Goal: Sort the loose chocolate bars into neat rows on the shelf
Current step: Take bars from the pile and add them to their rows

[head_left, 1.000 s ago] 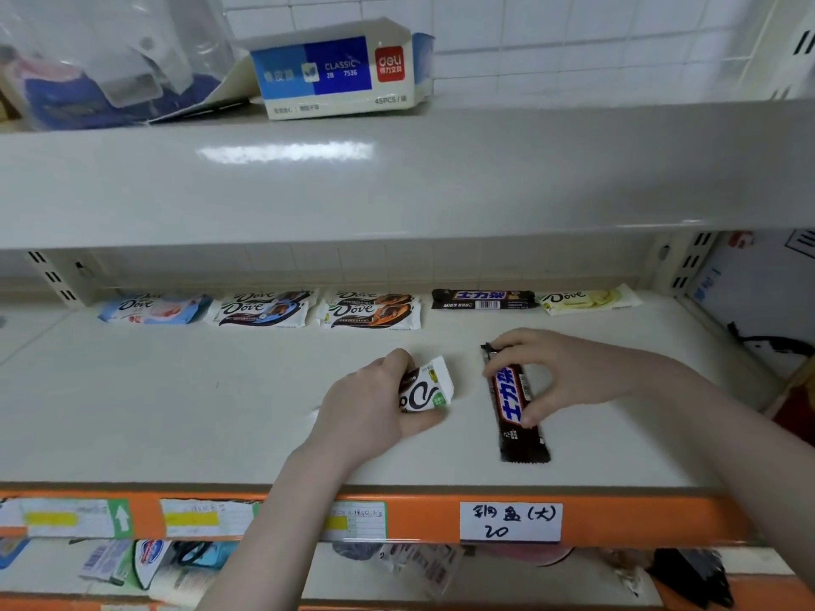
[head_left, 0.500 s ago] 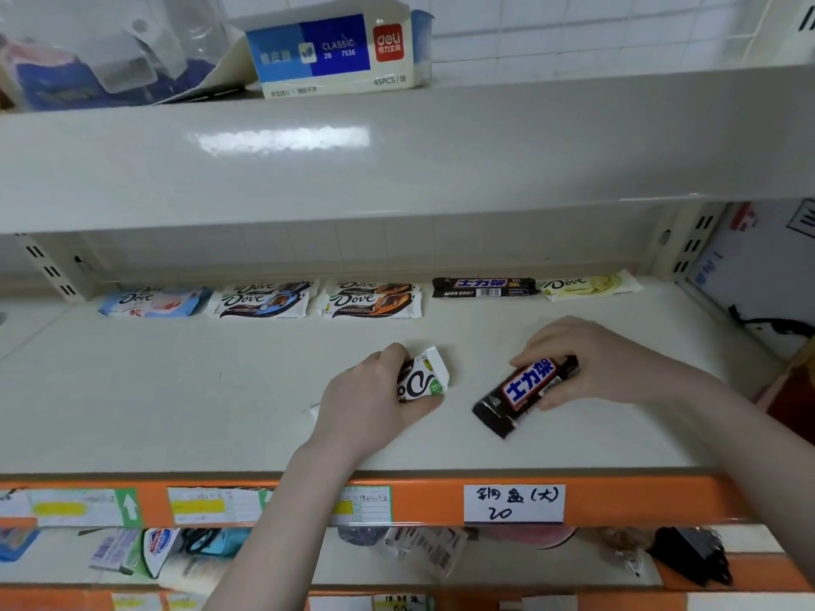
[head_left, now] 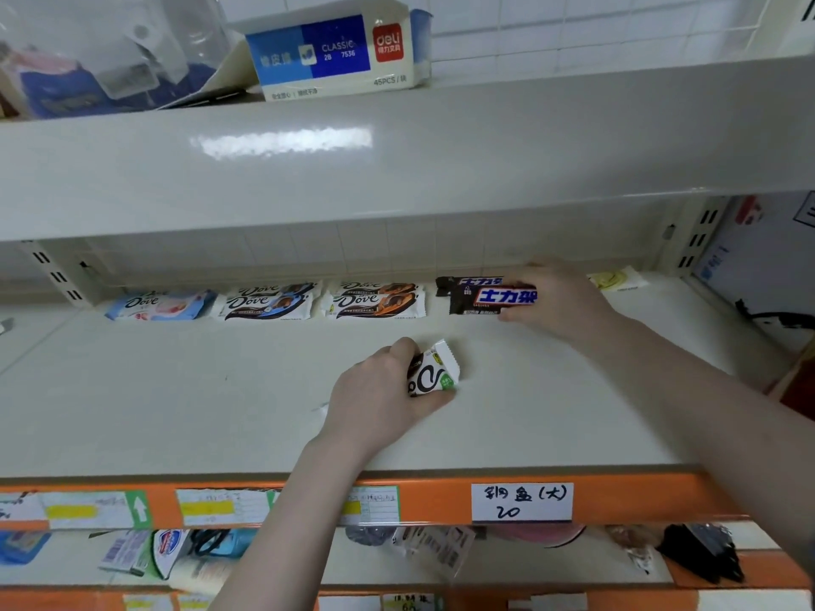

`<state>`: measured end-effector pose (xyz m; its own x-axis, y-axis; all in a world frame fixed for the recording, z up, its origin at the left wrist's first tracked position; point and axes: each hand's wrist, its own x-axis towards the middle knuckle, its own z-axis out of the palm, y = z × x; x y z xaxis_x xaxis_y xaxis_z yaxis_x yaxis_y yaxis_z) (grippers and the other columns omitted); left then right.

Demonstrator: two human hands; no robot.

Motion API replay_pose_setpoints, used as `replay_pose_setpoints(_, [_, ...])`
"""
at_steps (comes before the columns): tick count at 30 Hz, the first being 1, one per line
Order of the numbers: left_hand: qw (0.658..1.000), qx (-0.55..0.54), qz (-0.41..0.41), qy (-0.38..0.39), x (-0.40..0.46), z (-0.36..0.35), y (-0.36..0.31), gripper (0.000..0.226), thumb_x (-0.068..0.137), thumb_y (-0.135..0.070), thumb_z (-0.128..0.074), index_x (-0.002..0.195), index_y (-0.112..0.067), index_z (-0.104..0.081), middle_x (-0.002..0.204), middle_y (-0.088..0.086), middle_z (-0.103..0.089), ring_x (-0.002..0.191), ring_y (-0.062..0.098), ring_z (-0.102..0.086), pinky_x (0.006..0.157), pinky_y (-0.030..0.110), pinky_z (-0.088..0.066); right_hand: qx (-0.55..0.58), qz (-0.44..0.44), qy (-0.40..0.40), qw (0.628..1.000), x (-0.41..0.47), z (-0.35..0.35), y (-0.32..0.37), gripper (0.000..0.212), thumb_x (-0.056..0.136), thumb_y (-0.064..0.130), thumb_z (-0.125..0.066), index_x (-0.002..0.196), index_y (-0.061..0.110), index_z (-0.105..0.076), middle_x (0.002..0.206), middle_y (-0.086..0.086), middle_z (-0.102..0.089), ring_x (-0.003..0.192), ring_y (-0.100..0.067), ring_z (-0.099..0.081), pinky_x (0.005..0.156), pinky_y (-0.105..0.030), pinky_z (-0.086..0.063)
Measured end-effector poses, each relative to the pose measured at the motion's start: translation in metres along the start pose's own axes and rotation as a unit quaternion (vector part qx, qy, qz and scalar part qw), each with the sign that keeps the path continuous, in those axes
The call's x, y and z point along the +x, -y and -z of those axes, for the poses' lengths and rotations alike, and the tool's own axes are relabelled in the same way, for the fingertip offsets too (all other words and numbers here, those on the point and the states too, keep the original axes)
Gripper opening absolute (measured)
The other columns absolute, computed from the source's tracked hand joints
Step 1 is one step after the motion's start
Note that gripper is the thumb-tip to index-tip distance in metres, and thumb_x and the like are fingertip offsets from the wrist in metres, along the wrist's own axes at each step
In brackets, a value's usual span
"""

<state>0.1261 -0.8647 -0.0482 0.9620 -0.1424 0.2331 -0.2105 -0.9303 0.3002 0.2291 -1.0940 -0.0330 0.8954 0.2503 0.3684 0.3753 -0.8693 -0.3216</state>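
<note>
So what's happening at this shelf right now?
A person is tidying chocolate bars on a cream shelf. The right hand holds a dark bar at the back row, just in front of a matching dark bar already lying there. The left hand grips a white Dove bar near the middle of the shelf, not yet placed. Three Dove bars line the back to the left, and a yellow bar lies beyond the right hand.

Five chocolate bars [head_left: 375, 299] are lying in a row along the back of the shelf [head_left: 176, 390]; a sixth [head_left: 491, 298] is sitting just before the fourth.
</note>
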Motion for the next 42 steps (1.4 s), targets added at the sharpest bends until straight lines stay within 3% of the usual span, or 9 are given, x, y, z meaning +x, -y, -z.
replay_pose_setpoints(12, [1.0,-0.023,0.008,-0.003,0.0,0.004,0.007,0.052,0.075,-0.061,-0.062,0.102,-0.019,-0.05,0.094,-0.002,-0.059,0.08,0.019,-0.055,0.06,0.027,-0.033,0.003,-0.025,0.079,0.997,0.038,-0.026,-0.012,0.046,0.076,0.031,-0.071,0.119,0.02,-0.06,0.108,-0.01,-0.058,0.1,-0.024,-0.051,0.071,-0.027,-0.03])
replay_pose_setpoints(17, [0.994,-0.101,-0.006,0.04,0.004,0.007,0.01,0.046,0.075,-0.045,-0.069,0.108,-0.018,-0.053,0.101,-0.001,-0.058,0.09,0.019,-0.056,0.07,0.028,-0.042,0.016,-0.017,0.058,0.998,0.027,-0.023,-0.002,0.041,0.08,0.032,-0.067,0.118,0.019,-0.061,0.105,-0.008,-0.061,0.1,-0.024,-0.052,0.074,-0.028,-0.034])
replay_pose_setpoints(21, [0.991,-0.118,-0.017,0.053,0.005,0.009,0.013,0.041,0.077,-0.034,-0.069,0.112,-0.017,-0.053,0.104,0.001,-0.058,0.093,0.019,-0.056,0.073,0.028,-0.043,0.14,-0.043,0.011,0.989,-0.007,-0.005,0.032,0.019,0.086,0.029,-0.06,0.1,0.02,-0.068,0.08,-0.001,-0.066,0.081,-0.022,-0.056,0.067,-0.028,-0.036])
replay_pose_setpoints(23, [0.991,-0.12,-0.02,0.051,0.004,0.01,0.012,0.042,0.077,-0.035,-0.07,0.111,-0.017,-0.054,0.103,0.0,-0.058,0.092,0.019,-0.055,0.074,0.028,-0.043,0.218,-0.045,0.058,0.973,-0.03,0.003,0.052,0.011,0.087,0.03,-0.058,0.086,0.023,-0.067,0.072,-0.001,-0.066,0.072,-0.023,-0.061,0.067,-0.03,-0.044])
replay_pose_setpoints(26, [0.99,-0.125,-0.034,0.061,0.004,0.009,0.005,0.043,0.074,-0.038,-0.072,0.108,-0.017,-0.055,0.101,0.0,-0.059,0.089,0.017,-0.055,0.072,0.026,-0.042,0.305,-0.057,0.155,0.938,-0.055,0.005,0.071,0.009,0.087,0.024,-0.059,0.094,0.027,-0.065,0.077,0.01,-0.068,0.066,-0.011,-0.065,0.059,-0.019,-0.047])
replay_pose_setpoints(29, [0.988,-0.128,-0.041,0.082,0.001,0.01,-0.001,0.05,0.071,-0.04,-0.076,0.111,-0.019,-0.055,0.1,-0.003,-0.061,0.088,0.015,-0.055,0.071,0.026,-0.042,0.353,-0.099,0.181,0.913,-0.065,0.002,0.071,0.013,0.084,0.011,-0.064,0.093,0.021,-0.067,0.077,0.006,-0.07,0.059,-0.004,-0.065,0.053,-0.013,-0.047])
replay_pose_setpoints(33, [0.983,-0.157,-0.006,0.093,-0.012,0.017,0.008,0.039,0.069,-0.041,-0.078,0.097,-0.021,-0.061,0.083,-0.01,-0.063,0.072,0.007,-0.055,0.062,0.022,-0.041,0.365,-0.138,0.166,0.906,-0.073,0.008,0.058,0.015,0.084,0.006,-0.063,0.095,0.014,-0.067,0.079,-0.001,-0.071,0.055,-0.003,-0.063,0.051,-0.012,-0.047])
replay_pose_setpoints(38, [0.969,-0.227,0.061,0.069,-0.038,0.025,0.029,0.026,0.07,-0.034,-0.079,0.075,-0.014,-0.064,0.066,0.005,-0.06,0.055,0.012,-0.044,0.053,0.026,-0.031,0.403,-0.162,0.159,0.887,-0.078,0.012,0.053,0.013,0.085,0.005,-0.061,0.089,0.015,-0.067,0.076,-0.001,-0.071,0.06,-0.009,-0.064,0.053,-0.017,-0.049])
replay_pose_setpoints(42, [0.963,-0.247,0.089,0.054,-0.05,0.032,0.04,0.025,0.07,-0.029,-0.079,0.073,-0.009,-0.064,0.054,-0.006,-0.047,0.046,0.006,-0.035,0.045,0.02,-0.024,0.418,-0.173,0.175,0.874,-0.078,0.001,0.073,0.007,0.086,0.006,-0.059,0.091,0.009,-0.064,0.081,-0.006,-0.07,0.066,-0.013,-0.067,0.06,-0.024,-0.052])
